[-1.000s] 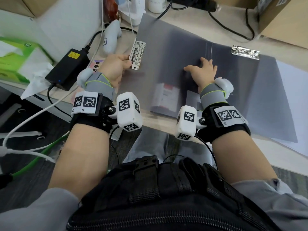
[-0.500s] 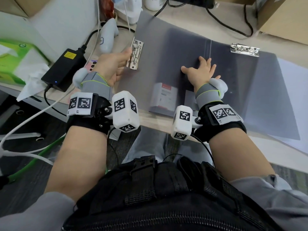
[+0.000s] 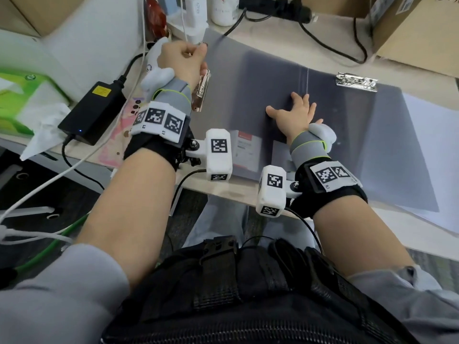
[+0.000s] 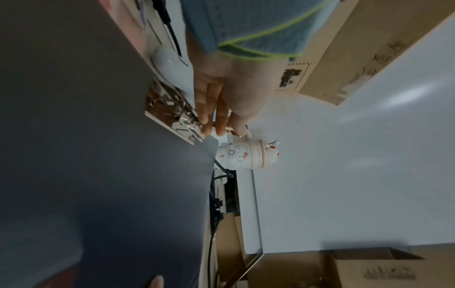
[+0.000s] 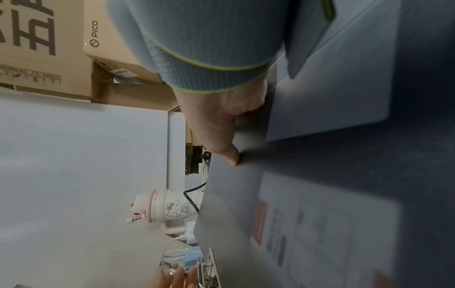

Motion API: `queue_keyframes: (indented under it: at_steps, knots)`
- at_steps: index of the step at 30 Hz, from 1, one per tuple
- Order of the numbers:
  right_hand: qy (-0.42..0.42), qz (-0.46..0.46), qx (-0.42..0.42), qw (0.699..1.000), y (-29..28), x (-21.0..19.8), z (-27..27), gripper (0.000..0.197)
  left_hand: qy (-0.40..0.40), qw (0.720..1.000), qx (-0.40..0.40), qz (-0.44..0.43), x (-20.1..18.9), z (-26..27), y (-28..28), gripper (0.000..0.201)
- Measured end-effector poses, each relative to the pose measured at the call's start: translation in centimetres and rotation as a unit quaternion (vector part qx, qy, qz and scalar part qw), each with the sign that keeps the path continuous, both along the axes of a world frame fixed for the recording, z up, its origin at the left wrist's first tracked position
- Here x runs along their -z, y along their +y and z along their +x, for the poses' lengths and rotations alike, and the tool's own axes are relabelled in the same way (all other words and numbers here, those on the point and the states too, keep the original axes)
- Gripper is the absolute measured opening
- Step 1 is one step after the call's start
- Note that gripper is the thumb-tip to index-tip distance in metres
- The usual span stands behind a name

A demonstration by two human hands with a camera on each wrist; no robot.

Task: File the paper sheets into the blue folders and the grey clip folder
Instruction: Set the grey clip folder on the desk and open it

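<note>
left hand (image 3: 182,61) pinches the grey clip folder (image 3: 248,100) at its far-left corner — right hand (image 3: 295,115) lies flat, fingers spread, beside the spine.

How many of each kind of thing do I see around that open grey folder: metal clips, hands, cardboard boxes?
Shiny metal clips: 2
Bare hands: 2, left hand, right hand
Brown cardboard boxes: 2 in the head view
Open translucent grey clip folder: 1
Total: 7

Black power adapter (image 3: 93,111) on desk edge. Left of adapter: green tissue box (image 3: 23,95), crumpled tissue (image 3: 44,130). Beyond adapter: cartoon-cat mug (image 4: 242,155), cardboard boxes (image 3: 409,28), black cable (image 3: 330,43).
</note>
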State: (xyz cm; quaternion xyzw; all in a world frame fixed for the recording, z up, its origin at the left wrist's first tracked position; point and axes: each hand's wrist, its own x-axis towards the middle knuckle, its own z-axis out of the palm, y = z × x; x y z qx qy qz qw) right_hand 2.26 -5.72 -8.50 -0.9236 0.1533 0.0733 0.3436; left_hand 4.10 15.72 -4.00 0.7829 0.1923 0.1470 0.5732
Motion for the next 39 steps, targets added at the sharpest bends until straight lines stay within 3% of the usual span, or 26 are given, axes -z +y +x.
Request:
queue_keyframes:
  at_steps: [3, 8, 11, 13, 16, 19, 21, 26, 30, 35, 39]
  knots:
    - [0.001, 0.000, 0.000, 1.000, 0.0, 0.1, 0.1, 0.078, 0.048, 0.996, 0.016, 0.070, -0.1, 0.9, -0.2, 0.023]
    - [0.017, 0.007, -0.007, 1.000, 0.1, -0.3, 0.2, 0.078, 0.132, 0.972, 0.011, 0.194, -0.7, 1.7, -0.7, 0.033]
    - [0.020, 0.007, -0.015, 1.000, -0.6, -0.8, 0.4, 0.075, 0.145, 0.960, 0.006, 0.239, -1.5, 2.3, -2.0, 0.038]
    - [0.001, 0.018, -0.011, 1.000, -1.3, -1.2, 0.8, 0.067, 0.125, 0.954, 0.007, 0.272, -2.2, 2.9, -3.1, 0.029]
    - [-0.011, 0.040, -0.002, 0.999, -3.0, -2.0, 1.9, 0.053, 0.105, 0.959, 0.062, 0.256, -2.8, 4.2, -5.6, 0.013]
    - [-0.015, 0.057, 0.006, 0.998, -5.6, -2.7, 3.1, 0.050, 0.115, 0.956, 0.138, 0.233, -2.5, 5.8, -8.9, 0.020]
    - [-0.018, 0.061, 0.013, 0.998, -7.1, -3.0, 3.8, 0.045, 0.120, 0.949, 0.189, 0.222, -2.5, 6.4, -11.0, 0.010]
    - [-0.026, 0.052, 0.059, 0.997, -11.2, -3.0, 5.4, 0.043, 0.142, 0.941, 0.269, 0.147, -1.3, 8.2, -16.7, 0.010]
    - [-0.038, -0.027, 0.100, 0.994, -14.3, -2.8, 6.6, 0.052, 0.155, 0.937, 0.291, 0.115, -0.4, 9.8, -20.5, 0.020]
    - [0.023, -0.068, 0.102, 0.992, -18.6, -2.3, 7.8, 0.085, 0.160, 0.932, 0.303, 0.121, 0.7, 11.0, -24.7, 0.023]
    - [0.084, -0.116, 0.073, 0.987, -19.8, -1.0, 7.6, 0.111, 0.158, 0.929, 0.310, 0.126, 1.3, 11.7, -26.6, 0.014]
